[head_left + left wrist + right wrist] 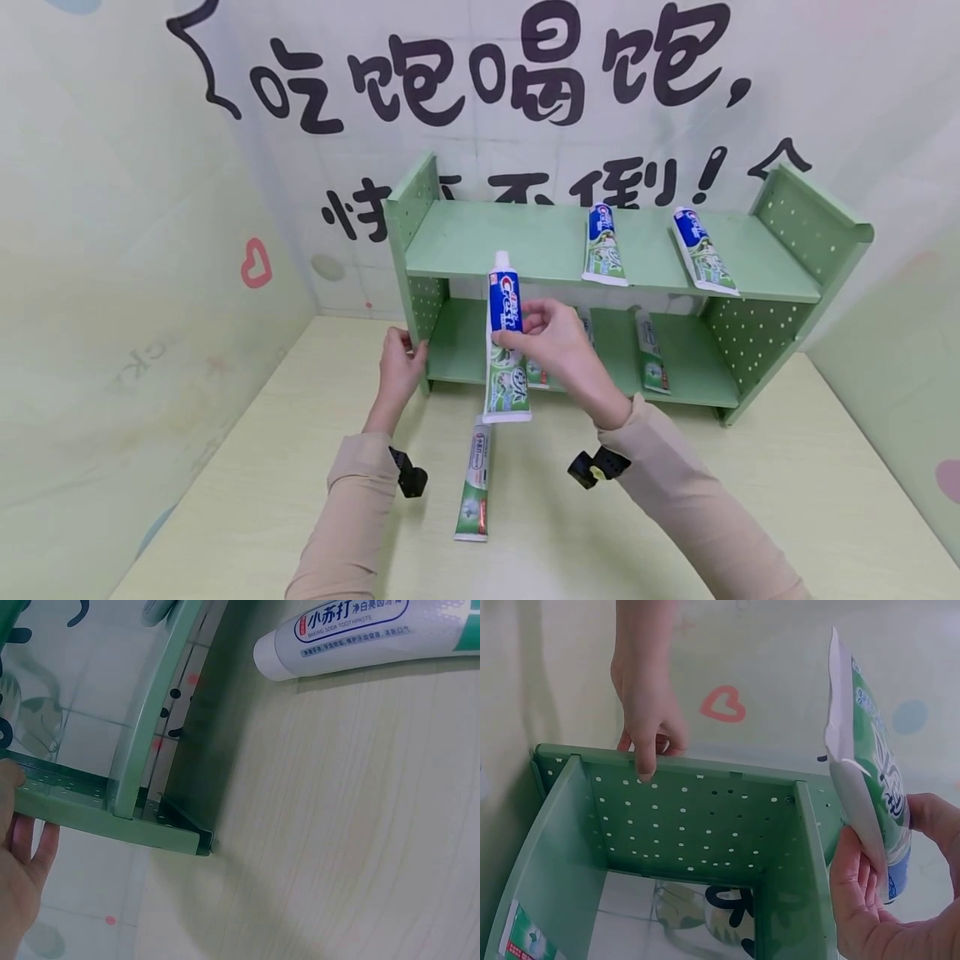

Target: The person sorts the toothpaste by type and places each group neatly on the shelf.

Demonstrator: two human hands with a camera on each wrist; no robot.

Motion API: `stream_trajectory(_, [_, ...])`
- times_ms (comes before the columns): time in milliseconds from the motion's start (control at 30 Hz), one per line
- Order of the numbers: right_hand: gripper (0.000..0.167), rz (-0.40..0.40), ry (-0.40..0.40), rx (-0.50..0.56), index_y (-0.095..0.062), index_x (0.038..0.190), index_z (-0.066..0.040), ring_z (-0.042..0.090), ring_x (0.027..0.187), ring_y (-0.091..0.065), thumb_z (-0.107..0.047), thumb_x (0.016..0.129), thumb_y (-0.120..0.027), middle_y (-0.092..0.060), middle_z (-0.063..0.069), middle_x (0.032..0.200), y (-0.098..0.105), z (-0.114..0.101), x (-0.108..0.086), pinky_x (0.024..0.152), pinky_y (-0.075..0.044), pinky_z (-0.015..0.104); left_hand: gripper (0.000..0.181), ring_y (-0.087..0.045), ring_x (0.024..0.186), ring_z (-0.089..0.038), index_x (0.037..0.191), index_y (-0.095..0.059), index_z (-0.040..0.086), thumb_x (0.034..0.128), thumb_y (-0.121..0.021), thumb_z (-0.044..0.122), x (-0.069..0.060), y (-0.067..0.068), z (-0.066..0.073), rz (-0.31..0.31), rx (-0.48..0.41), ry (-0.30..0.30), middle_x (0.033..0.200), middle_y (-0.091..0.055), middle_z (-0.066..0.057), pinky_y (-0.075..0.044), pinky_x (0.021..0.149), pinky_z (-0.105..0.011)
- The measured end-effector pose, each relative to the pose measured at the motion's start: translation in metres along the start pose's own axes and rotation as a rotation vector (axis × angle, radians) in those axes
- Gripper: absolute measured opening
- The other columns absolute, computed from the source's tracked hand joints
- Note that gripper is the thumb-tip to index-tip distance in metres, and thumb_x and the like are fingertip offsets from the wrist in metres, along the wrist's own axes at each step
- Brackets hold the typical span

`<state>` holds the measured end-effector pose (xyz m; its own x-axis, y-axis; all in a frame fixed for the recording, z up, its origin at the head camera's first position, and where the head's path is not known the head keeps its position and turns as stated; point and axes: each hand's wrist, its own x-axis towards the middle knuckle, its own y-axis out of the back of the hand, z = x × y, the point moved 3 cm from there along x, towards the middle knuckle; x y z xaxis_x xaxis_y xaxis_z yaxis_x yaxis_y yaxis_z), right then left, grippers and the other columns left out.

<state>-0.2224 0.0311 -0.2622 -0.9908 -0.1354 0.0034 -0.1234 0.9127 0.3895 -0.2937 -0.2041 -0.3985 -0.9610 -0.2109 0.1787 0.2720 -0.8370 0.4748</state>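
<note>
A blue, white and green toothpaste tube (507, 392) is in my right hand (566, 346), pinched between thumb and fingers with its white cap up. It is in front of the left part of a green two-tier shelf (487, 237). My left hand (400, 367) grips the front edge of the shelf's left side panel (112, 825), thumb on the inner face and fingers outside. Between my forearms, a baking soda toothpaste tube (474, 483) lies on the table, its cap end toward the shelf; the left wrist view shows its white cap (271, 657).
On the upper tier lie two blue and green tubes (603, 246), (705, 254), caps toward the back. The lower tier holds a grey-green tube (652, 354) and others partly hidden behind my right hand. A printed wall (465, 83) stands behind the shelf.
</note>
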Motion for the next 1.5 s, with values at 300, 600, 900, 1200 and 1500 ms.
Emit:
stream_trajectory(300, [0.056,0.026,0.028,0.004,-0.050,0.124,-0.005,0.016,0.082,-0.055,-0.019,0.075,-0.073,-0.059,0.008,0.097,0.003,-0.014,0.006,0.067,-0.052,0.020,0.031,-0.051,0.106,-0.033,0.115,-0.036,-0.005,0.0919,-0.049,0.012,0.001,0.001,0.001,-0.003,-0.009,-0.001,0.117,-0.044,-0.021,-0.053,0.086,-0.038])
stream_trajectory(600, [0.058,0.046,0.005,-0.001,-0.048,0.125,-0.006,0.018,0.088,-0.055,-0.021,0.075,-0.073,-0.059,0.008,0.101,0.007,-0.026,0.014,0.072,-0.052,0.022,0.029,-0.051,0.107,-0.034,0.113,-0.037,-0.005,0.0918,-0.049,0.011,0.001,0.001,0.002,0.006,-0.008,-0.009,0.117,-0.044,-0.022,-0.053,0.087,-0.039])
stream_trajectory(900, [0.057,0.053,0.043,0.032,-0.047,0.125,-0.005,0.017,0.086,-0.055,-0.020,0.076,-0.073,-0.057,0.008,0.099,0.009,-0.040,0.020,0.068,-0.051,0.021,0.030,-0.051,0.109,-0.033,0.113,-0.037,-0.004,0.0914,-0.050,0.012,0.001,0.001,0.000,-0.001,-0.020,-0.012,0.117,-0.045,-0.021,-0.054,0.087,-0.038])
stream_trajectory(1200, [0.060,0.088,0.042,0.007,-0.047,0.127,-0.008,0.016,0.084,-0.052,-0.024,0.076,-0.073,-0.056,0.006,0.099,0.015,-0.054,0.031,0.067,-0.049,0.022,0.030,-0.052,0.108,-0.033,0.114,-0.036,-0.003,0.0920,-0.050,0.012,0.001,0.000,-0.002,-0.010,-0.019,-0.004,0.117,-0.045,-0.020,-0.054,0.085,-0.038])
stream_trajectory(1500, [0.058,0.118,0.076,0.028,-0.049,0.125,-0.007,0.015,0.083,-0.053,-0.024,0.075,-0.074,-0.055,0.005,0.098,0.017,-0.067,0.047,0.066,-0.051,0.021,0.029,-0.052,0.107,-0.033,0.113,-0.036,-0.005,0.0921,-0.049,0.011,0.000,0.001,0.002,-0.001,-0.016,-0.023,0.117,-0.045,-0.021,-0.054,0.086,-0.039])
